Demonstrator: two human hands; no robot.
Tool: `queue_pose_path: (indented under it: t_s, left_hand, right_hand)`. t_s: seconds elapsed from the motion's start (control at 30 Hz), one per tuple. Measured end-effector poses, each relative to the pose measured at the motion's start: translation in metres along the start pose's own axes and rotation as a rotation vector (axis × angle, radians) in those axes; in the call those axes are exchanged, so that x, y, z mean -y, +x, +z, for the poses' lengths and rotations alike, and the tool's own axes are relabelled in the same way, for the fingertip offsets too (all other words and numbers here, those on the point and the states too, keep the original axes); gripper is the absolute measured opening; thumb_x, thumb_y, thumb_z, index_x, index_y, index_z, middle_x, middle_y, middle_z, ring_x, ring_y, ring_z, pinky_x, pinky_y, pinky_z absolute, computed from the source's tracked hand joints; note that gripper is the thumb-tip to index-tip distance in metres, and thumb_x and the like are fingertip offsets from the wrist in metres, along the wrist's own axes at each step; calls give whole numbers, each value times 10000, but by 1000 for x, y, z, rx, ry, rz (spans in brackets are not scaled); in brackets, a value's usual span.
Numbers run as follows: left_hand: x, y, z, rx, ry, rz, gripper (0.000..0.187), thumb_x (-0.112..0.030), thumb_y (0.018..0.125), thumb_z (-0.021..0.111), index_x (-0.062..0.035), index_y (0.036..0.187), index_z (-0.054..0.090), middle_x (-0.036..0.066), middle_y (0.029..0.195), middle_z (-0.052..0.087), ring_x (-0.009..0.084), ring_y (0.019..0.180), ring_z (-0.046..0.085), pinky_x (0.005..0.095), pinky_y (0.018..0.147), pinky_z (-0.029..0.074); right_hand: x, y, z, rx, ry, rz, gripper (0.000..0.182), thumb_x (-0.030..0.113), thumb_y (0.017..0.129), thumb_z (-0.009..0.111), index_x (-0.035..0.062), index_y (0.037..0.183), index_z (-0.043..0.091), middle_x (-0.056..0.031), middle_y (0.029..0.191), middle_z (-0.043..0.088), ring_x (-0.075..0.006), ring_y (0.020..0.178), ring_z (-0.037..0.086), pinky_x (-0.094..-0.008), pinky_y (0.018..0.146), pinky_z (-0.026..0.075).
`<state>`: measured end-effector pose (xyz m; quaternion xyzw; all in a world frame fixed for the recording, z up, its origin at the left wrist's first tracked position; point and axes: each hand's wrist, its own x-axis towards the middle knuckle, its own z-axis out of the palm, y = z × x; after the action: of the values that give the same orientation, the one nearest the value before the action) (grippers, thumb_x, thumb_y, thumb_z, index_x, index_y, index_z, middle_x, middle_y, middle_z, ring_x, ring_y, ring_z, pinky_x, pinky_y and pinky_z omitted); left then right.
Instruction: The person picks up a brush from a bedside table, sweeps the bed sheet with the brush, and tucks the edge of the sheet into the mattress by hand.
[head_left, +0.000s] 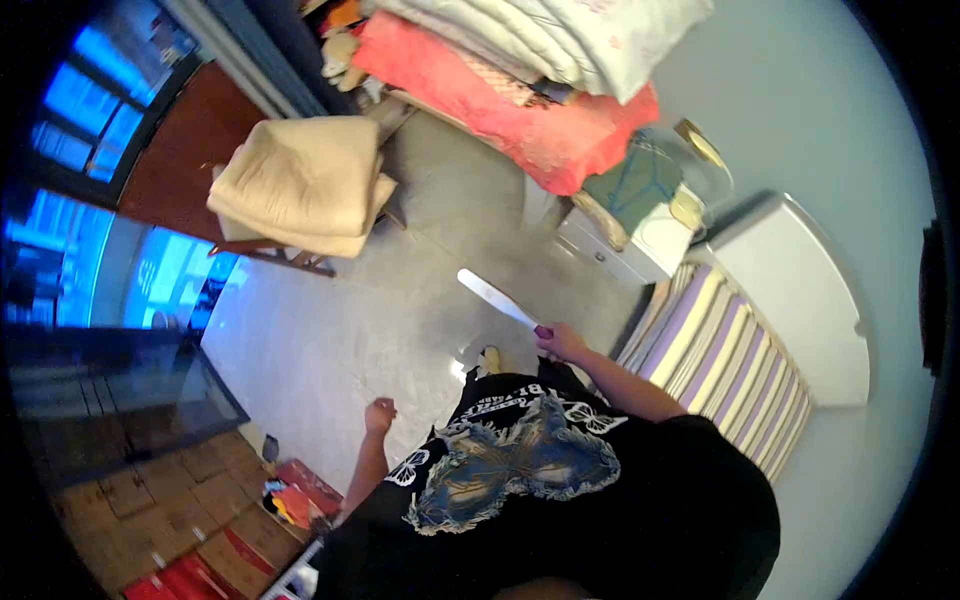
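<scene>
In my right hand (pixel 562 341) is a long flat tool (pixel 495 300) with a pale, round-ended blade and a dark purplish handle. My fingers are wrapped round the handle, and the blade points forward and left above the floor. My left hand (pixel 380 414) hangs low beside my body over the shiny floor, its fingers curled in, and nothing shows in it. Nearest to my right hand stands a bed with a striped purple and cream cover (pixel 715 365).
A chair stacked with folded beige bedding (pixel 300 180) stands ahead left. Folded quilts lie on a red cover (pixel 500 105) at the far side. A white bedside cabinet (pixel 610 250) stands ahead right. Wooden drawers (pixel 150 500) and a dark glass table (pixel 110 400) are on my left.
</scene>
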<state>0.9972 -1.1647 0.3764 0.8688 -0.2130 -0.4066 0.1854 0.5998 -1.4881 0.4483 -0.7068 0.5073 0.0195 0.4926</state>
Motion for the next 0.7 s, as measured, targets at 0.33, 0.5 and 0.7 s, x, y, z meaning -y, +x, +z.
queue_pose_path:
  t_s: [0.33,0.5,0.7]
  left_hand:
    - [21,41,86,561,580,741,197,-177,766,592,-137,926,700,97,949,688,301,860,638,405,753,510]
    - [-101,95,69,740,-56,332,286,-254,885,566,4,954,668,135,747,687,184,619,665,308,580,531]
    - [-279,78,88,489,166,369,267,-241,891,573,-22,1021,649,96,749,687,166,660,667,284,569,510]
  right_hand:
    - [-31,-70,-38,-334,243,331,217,236,805,660,30,864,634,-48,558,536,-152,423,527,-321,404,441]
    - [-92,-101,-53,-594,293,358,255,250,786,677,13,848,605,-66,571,550,-159,442,532,-320,427,434]
    - [-174,-162,-84,-755,476,511,245,250,797,660,19,865,615,-66,598,544,-148,449,512,-319,414,395]
